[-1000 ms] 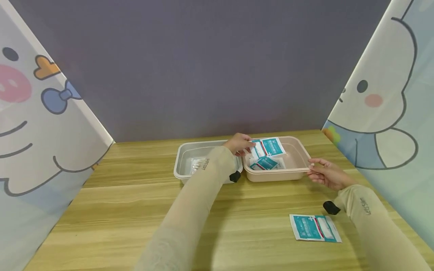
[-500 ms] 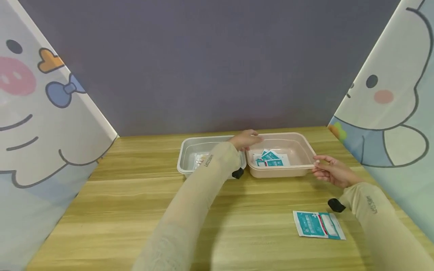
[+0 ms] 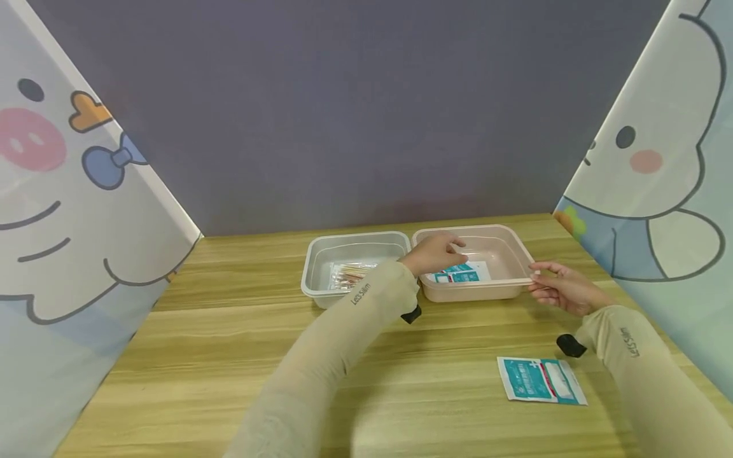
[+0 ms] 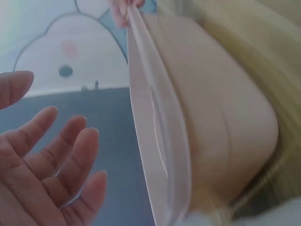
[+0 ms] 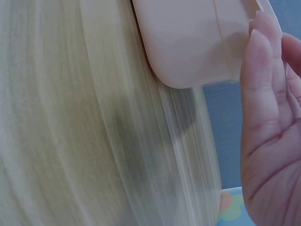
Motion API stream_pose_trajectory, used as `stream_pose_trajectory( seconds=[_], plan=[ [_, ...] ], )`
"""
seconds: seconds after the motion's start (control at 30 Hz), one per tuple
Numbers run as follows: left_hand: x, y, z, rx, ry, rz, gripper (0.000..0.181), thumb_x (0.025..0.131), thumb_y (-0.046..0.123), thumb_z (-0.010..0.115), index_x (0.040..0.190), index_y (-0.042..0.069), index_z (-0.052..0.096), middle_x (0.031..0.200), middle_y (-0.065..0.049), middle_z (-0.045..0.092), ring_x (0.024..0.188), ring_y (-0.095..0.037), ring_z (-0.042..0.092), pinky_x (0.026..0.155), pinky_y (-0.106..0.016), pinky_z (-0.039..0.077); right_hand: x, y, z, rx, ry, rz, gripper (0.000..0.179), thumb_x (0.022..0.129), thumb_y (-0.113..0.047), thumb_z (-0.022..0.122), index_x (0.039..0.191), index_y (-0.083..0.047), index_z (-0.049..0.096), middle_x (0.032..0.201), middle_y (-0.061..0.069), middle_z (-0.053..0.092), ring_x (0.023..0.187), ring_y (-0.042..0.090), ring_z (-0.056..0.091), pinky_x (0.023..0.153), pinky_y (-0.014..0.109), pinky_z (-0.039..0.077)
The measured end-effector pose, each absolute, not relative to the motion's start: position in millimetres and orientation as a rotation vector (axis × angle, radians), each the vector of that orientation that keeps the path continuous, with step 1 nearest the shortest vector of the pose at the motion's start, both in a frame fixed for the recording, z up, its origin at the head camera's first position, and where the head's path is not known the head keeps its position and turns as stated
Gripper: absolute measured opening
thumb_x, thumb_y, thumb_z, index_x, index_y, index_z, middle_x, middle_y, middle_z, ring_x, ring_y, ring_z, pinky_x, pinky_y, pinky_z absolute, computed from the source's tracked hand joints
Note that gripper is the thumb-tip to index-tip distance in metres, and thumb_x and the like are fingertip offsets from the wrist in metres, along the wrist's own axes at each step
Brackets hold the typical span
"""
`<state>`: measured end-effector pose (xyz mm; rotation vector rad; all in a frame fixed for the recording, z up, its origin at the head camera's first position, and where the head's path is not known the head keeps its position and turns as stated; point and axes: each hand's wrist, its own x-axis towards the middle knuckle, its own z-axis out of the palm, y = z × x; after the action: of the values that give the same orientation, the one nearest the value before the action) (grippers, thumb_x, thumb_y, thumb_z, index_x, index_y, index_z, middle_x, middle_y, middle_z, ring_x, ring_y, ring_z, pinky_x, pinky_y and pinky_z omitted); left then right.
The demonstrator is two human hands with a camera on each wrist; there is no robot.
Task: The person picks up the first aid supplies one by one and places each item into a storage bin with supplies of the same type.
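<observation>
My left hand point(image 3: 438, 252) hovers over the left side of the pink plastic tub point(image 3: 478, 293), holding nothing. Its fingers point(image 4: 77, 155) are spread and loosely bent beside the tub's rim in the left wrist view. Below it, several teal-and-white packets point(image 3: 465, 275) lie inside the tub, partly hidden by the hand. At the tub's front right corner, my right hand point(image 3: 564, 290) pinches the rim between thumb and fingers, as the right wrist view also shows. One more teal-and-white packet point(image 3: 542, 381) with a red stripe lies flat on the table, near the right forearm.
Left of the pink tub stands a grey tub point(image 3: 321, 294) holding a clear bag of thin sticks that look like cotton swabs point(image 3: 347, 275). A dark panel point(image 3: 366, 114) rises behind the wooden table point(image 3: 229, 356), with cartoon-printed panels at both sides.
A second ago my left hand held a packet over the pink tub; it let go and the packet dropped in. The hand then moved right over the tub. The right hand stayed at the rim.
</observation>
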<state>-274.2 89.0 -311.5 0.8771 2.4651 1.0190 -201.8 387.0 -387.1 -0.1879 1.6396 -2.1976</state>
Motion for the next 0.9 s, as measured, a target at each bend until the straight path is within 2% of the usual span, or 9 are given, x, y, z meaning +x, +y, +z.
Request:
stream_pose_trajectory(
  seconds=[0.17, 0.33, 0.53, 0.67, 0.83, 0.9],
  plan=[
    [-256, 101, -313, 1.008, 2.502, 0.888, 0.034, 0.094, 0.025, 0.062, 0.127, 0.013, 0.061, 0.108, -0.003, 0.067, 0.089, -0.011, 0.063, 0.075, -0.018, 0.045, -204, 385, -388, -0.167, 1.648, -2.205, 0.024, 0.100, -0.007, 0.051, 0.106, -0.025, 0.066, 0.087, 0.006, 0.072, 0.074, 0.011, 0.069, 0.067, 0.023, 0.055],
    [-234, 113, -317, 1.114, 2.474, 0.791, 0.031, 0.093, 0.024, 0.063, 0.123, 0.014, 0.063, 0.099, 0.003, 0.069, 0.083, -0.003, 0.060, 0.070, -0.013, 0.042, -204, 386, -389, -0.172, 1.627, -2.213, 0.024, 0.100, -0.007, 0.051, 0.105, -0.024, 0.067, 0.087, 0.007, 0.072, 0.074, 0.011, 0.069, 0.067, 0.023, 0.055],
    [-216, 127, -325, 1.139, 2.434, 0.708, 0.033, 0.093, 0.031, 0.063, 0.124, 0.018, 0.062, 0.103, 0.008, 0.067, 0.081, 0.002, 0.057, 0.067, -0.011, 0.042, -203, 386, -392, -0.233, 1.583, -2.222, 0.026, 0.101, -0.007, 0.048, 0.107, -0.024, 0.067, 0.088, 0.006, 0.072, 0.076, 0.012, 0.070, 0.069, 0.023, 0.055],
    [-208, 136, -337, 1.151, 2.419, 0.674, 0.035, 0.092, 0.029, 0.064, 0.125, 0.018, 0.063, 0.106, 0.008, 0.067, 0.084, 0.004, 0.056, 0.067, -0.009, 0.041, -204, 387, -394, -0.266, 1.529, -2.241, 0.029, 0.101, -0.005, 0.045, 0.109, -0.022, 0.067, 0.089, 0.007, 0.072, 0.077, 0.012, 0.070, 0.069, 0.023, 0.055],
    [-197, 145, -354, 1.156, 2.504, 0.408, 0.036, 0.088, 0.038, 0.066, 0.123, 0.028, 0.065, 0.099, 0.018, 0.065, 0.079, 0.008, 0.053, 0.062, -0.010, 0.039, -206, 389, -398, -0.338, 1.444, -2.263, 0.032, 0.102, -0.003, 0.041, 0.113, -0.020, 0.066, 0.093, 0.008, 0.072, 0.080, 0.014, 0.070, 0.071, 0.024, 0.055],
    [-194, 146, -360, 1.151, 2.513, 0.286, 0.036, 0.087, 0.042, 0.066, 0.122, 0.032, 0.064, 0.102, 0.022, 0.063, 0.083, 0.008, 0.054, 0.063, -0.013, 0.040, -207, 388, -399, -0.346, 1.434, -2.268, 0.032, 0.102, -0.002, 0.041, 0.113, -0.020, 0.066, 0.093, 0.008, 0.072, 0.081, 0.014, 0.070, 0.072, 0.024, 0.055]
  ],
)
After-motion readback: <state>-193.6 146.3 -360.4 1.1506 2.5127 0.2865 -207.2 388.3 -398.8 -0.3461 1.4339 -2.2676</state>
